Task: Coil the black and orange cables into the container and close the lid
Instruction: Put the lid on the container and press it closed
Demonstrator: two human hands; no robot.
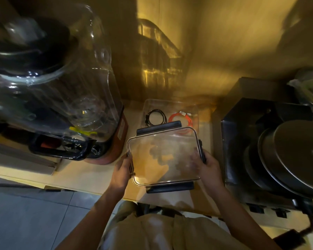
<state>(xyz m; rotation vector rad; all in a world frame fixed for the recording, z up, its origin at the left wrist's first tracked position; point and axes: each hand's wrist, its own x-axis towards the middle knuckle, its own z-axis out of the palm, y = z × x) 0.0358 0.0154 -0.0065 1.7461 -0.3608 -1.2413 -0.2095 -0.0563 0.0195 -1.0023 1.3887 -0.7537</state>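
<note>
Warm yellow light falls on a pale countertop (90,170) set against a wall, where the closing step is in hand. Both hands hold the clear lid (163,156), with dark latch flaps along its far and near edges, tilted in the air: the left hand (122,170) grips its left rim with fingers curled over the edge, and the right hand (207,167) grips the right rim, thumb on top and fingers seen dimly through the plastic below. Just beyond the fingertips lies the clear container (170,105), partly overlapped by the lid's far edge. Inside it the black cable (156,117) is coiled on the side nearer the left hand and the orange cable (181,119) on the side nearer the right hand, side by side; whether they touch is unclear. To close it well, the lid should probably be carried forward, levelled, squared to the rim, then pressed down evenly before the flaps are snapped, with no loop caught under the seal. Left of the left hand stands a blender (61,98) under a clear cover; right of the right hand sit stacked dark pans (287,159) on a black appliance.
</note>
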